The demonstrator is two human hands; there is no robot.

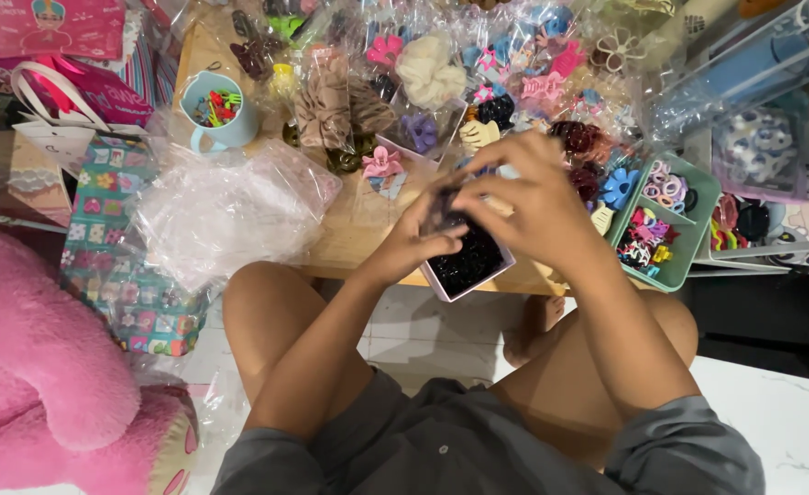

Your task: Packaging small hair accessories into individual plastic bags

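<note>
While both hands hover, pink box just beneath

From my feed, both hands blur over the small pink box of black bits, and my right hand covers its far end. I can't tell what the fingers of my left hand pinch. The contents of the blue mug are too small to identify. The pink plush is cut off at the left edge.
</note>
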